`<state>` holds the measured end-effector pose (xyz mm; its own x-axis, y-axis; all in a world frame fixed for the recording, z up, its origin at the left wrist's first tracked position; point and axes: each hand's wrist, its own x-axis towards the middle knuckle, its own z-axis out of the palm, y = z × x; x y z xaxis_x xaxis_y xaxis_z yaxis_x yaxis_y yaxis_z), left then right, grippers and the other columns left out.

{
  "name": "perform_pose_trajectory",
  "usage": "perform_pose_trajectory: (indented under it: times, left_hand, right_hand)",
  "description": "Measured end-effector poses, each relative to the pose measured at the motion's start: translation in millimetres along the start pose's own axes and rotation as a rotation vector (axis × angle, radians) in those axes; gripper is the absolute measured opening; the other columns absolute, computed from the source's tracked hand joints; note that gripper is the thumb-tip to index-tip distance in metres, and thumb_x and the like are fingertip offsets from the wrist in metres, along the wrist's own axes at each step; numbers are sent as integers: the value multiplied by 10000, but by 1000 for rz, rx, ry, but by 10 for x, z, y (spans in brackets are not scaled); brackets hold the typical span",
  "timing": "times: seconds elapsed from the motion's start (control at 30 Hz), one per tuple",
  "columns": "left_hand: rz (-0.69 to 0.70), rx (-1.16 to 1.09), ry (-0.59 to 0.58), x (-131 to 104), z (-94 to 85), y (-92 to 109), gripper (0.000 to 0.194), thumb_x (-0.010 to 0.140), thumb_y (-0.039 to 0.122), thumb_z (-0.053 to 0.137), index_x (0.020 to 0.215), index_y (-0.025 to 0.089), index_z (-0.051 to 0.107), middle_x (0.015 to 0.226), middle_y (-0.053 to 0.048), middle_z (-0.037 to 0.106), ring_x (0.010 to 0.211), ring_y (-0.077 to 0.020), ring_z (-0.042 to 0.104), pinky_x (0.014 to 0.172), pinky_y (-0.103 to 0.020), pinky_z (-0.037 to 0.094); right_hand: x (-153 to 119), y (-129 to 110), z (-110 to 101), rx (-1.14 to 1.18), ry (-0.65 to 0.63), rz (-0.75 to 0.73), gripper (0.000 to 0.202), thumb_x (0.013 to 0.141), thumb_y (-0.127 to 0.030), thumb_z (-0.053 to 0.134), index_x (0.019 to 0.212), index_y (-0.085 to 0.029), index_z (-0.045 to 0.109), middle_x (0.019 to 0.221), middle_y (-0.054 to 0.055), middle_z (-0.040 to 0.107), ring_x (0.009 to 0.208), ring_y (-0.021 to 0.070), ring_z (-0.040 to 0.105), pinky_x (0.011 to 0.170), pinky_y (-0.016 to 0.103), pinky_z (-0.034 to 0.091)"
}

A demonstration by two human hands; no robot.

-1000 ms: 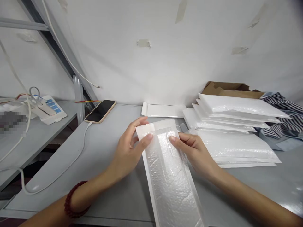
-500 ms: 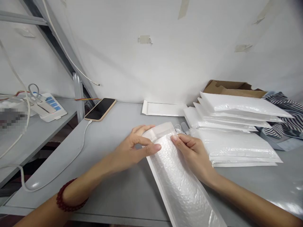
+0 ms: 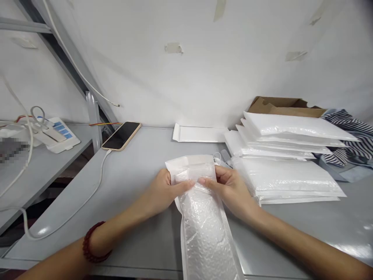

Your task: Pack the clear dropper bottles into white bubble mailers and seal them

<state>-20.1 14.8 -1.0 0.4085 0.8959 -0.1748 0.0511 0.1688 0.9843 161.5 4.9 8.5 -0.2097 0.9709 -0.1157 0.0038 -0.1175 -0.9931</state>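
A white bubble mailer slants toward me over the front of the table, its flap end farthest away. On the left edge near that end, my left hand is closed, thumb on top and fingers underneath. My right hand pinches the opposite edge the same way, so the two thumb tips nearly meet on the bubbled face. The fingers of both hands are partly hidden behind the mailer. Just beyond my right hand lies a small white looped cord.
On the right, several padded mailers are stacked before a brown cardboard box and striped cloth. A flat white box lies by the wall. To the left, a phone is plugged into a white cable.
My left hand has gone from fingers spread at the flap to gripping the left edge. The mailer has turned more upright in view, and its flap end lies flatter and wider.
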Motion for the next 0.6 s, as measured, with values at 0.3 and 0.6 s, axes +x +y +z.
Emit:
perform_pose_trajectory:
  times: [0.3, 0.6]
  left_hand:
    - [-163, -134, -238, 24, -78, 57, 270, 801, 377, 660, 947, 152, 701, 882, -75, 726, 772, -194, 679, 619, -266, 552]
    - [-51, 39, -69, 17, -80, -32, 201, 781, 325, 655, 847, 146, 718, 847, -69, 733, 796, -235, 674, 697, -327, 537]
  right_hand:
    - [55, 77, -78, 77, 82, -17, 164, 735, -351, 690, 801, -205, 659, 758, 19, 676, 681, 160, 612, 609, 309, 481]
    - [66, 140, -75, 103, 65, -1, 146, 750, -345, 689, 790, -209, 655, 758, 22, 681, 683, 167, 618, 643, 333, 492]
